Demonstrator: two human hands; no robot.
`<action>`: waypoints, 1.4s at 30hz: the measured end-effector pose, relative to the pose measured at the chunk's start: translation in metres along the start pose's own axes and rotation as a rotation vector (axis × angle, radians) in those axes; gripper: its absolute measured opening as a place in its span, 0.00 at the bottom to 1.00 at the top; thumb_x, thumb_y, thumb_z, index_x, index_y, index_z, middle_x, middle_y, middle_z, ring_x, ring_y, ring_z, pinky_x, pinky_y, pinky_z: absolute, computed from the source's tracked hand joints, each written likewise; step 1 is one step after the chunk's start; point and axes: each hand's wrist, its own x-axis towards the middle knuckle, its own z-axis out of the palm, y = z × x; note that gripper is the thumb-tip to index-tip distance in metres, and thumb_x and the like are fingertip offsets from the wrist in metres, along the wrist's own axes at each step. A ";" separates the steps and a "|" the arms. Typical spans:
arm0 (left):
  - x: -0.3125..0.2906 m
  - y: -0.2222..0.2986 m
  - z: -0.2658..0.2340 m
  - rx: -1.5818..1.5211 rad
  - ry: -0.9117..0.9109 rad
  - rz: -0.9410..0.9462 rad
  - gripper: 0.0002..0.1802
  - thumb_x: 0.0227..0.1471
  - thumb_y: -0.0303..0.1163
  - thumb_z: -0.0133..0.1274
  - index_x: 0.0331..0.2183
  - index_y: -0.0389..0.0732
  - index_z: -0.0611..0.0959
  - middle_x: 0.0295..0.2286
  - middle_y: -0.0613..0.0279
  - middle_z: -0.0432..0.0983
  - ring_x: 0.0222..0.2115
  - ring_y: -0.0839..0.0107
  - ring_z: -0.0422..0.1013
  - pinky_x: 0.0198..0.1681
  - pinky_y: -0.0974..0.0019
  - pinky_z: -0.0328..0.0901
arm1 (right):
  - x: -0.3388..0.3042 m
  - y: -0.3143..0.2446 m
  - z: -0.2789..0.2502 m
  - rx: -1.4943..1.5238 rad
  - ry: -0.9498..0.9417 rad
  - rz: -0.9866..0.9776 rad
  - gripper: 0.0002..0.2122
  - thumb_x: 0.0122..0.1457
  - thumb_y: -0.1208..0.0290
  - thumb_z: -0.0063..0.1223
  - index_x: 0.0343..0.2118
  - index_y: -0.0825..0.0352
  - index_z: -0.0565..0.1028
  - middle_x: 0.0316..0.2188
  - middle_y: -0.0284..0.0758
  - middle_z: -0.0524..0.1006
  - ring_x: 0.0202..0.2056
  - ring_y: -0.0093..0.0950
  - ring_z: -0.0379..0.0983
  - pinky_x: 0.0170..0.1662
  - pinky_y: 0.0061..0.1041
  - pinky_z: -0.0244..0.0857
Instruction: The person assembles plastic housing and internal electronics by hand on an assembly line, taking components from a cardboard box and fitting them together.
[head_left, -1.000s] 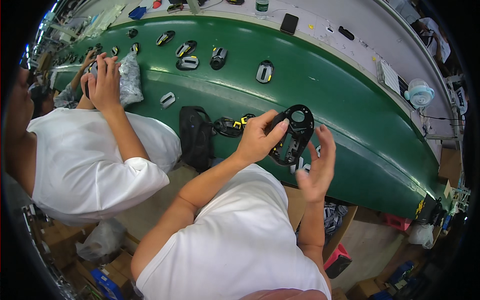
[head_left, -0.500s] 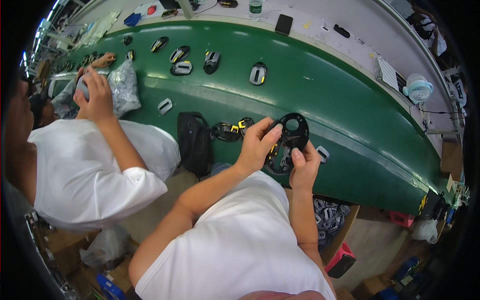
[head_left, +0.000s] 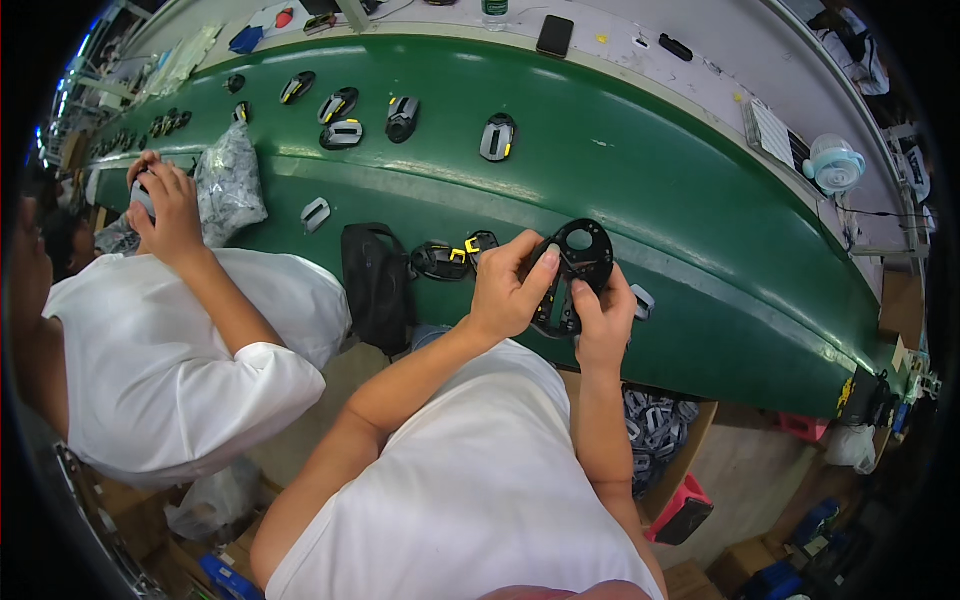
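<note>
Above the near edge of the green bench, I hold a black plastic housing (head_left: 592, 258) with a round hole at its upper end. My left hand (head_left: 505, 288) pinches its left side, thumb on the face. My right hand (head_left: 604, 325) grips the right side, with its thumb pressed on the middle of the face. The fingers behind the part are mostly hidden. Beside my left hand lie two black-and-yellow parts (head_left: 438, 262) on the bench. A grey oval frame (head_left: 643, 302) lies just right of my right hand.
A black bag (head_left: 374, 285) stands left of my hands. Several grey-and-black assemblies (head_left: 497, 138) are spread along the green bench (head_left: 700, 220). A co-worker in white (head_left: 190, 350) sits at left by a clear bag of parts (head_left: 230, 178). A carton of grey pieces (head_left: 660, 430) is below right.
My right thumb has shifted up and inward on the black housing, and the housing has tilted slightly. A hand reaching over the bench at far left is gone. The whole view has shifted a little.
</note>
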 end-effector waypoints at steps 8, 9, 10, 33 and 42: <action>0.012 0.000 -0.007 -0.188 0.072 -0.077 0.17 0.51 0.38 0.49 0.22 0.33 0.71 0.14 0.66 0.64 0.17 0.84 0.57 0.18 0.75 0.53 | 0.020 -0.005 0.013 -0.028 -0.097 0.025 0.07 0.47 0.76 0.54 0.29 0.70 0.70 0.26 0.28 0.72 0.29 0.16 0.65 0.33 0.16 0.59; 0.007 0.005 -0.004 -0.311 0.130 -0.132 0.16 0.51 0.38 0.49 0.22 0.34 0.71 0.16 0.66 0.65 0.19 0.83 0.58 0.20 0.75 0.54 | 0.019 -0.009 0.019 0.062 -0.125 0.080 0.10 0.47 0.76 0.54 0.33 0.71 0.71 0.28 0.30 0.73 0.30 0.17 0.66 0.35 0.17 0.60; -0.002 0.005 -0.001 -0.305 0.113 -0.174 0.16 0.51 0.38 0.49 0.22 0.35 0.70 0.17 0.66 0.66 0.20 0.82 0.58 0.21 0.74 0.55 | 0.010 -0.008 0.021 0.019 -0.059 0.052 0.12 0.47 0.77 0.53 0.35 0.71 0.71 0.30 0.31 0.73 0.31 0.18 0.67 0.37 0.18 0.61; -0.005 -0.057 -0.093 -0.002 -0.036 -0.335 0.33 0.53 0.57 0.38 0.24 0.33 0.77 0.18 0.52 0.72 0.20 0.61 0.69 0.29 0.62 0.64 | 0.014 0.042 0.044 0.007 -0.283 0.455 0.19 0.55 0.69 0.48 0.49 0.67 0.63 0.38 0.37 0.72 0.33 0.25 0.72 0.29 0.20 0.70; -0.063 -0.131 -0.137 1.178 -0.001 -0.101 0.35 0.37 0.48 0.57 0.46 0.39 0.70 0.52 0.44 0.55 0.56 0.42 0.45 0.53 0.45 0.49 | 0.195 0.101 -0.066 -1.099 0.103 -0.205 0.21 0.47 0.67 0.56 0.42 0.73 0.65 0.36 0.44 0.72 0.33 0.38 0.72 0.37 0.30 0.67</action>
